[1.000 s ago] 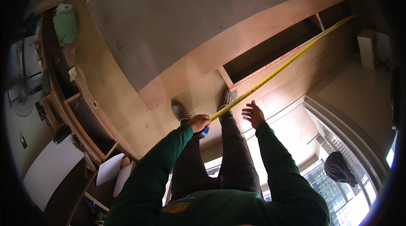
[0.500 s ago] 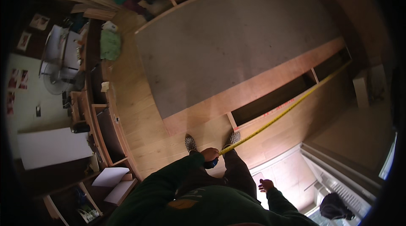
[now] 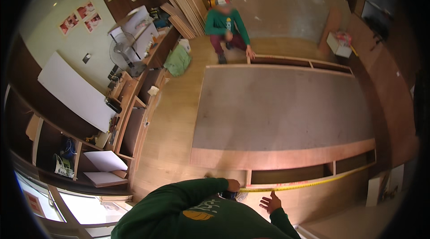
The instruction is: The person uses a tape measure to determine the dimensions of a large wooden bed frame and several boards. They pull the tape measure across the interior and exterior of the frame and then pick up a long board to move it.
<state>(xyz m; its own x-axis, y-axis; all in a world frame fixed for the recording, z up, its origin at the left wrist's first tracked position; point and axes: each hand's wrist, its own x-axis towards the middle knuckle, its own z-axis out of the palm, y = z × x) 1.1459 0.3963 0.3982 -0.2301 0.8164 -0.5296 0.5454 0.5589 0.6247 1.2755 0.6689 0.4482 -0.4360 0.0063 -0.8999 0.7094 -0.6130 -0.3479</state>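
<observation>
A large wooden cabinet frame (image 3: 286, 158) lies flat on the workshop's wood floor (image 3: 174, 118), shelving (image 3: 130, 118) along the left wall. Since the earlier frame the view has swung up, bringing a kneeling co-worker (image 3: 226, 26) at the far edge fully into sight. The left hand (image 3: 233, 186) pinches a yellow tape measure (image 3: 309, 185) stretched rightward along the near edge, while the right hand (image 3: 270, 203) hovers beside it, fingers spread.

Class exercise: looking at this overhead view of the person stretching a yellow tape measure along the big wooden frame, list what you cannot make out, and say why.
- Head view: the tape measure case, covered by the left hand.
- The tape's far end, lost in the dark rim at the right.
- The tape's markings, too small.
- The right hand is open; whether it touches the wooden frame is unclear.
</observation>
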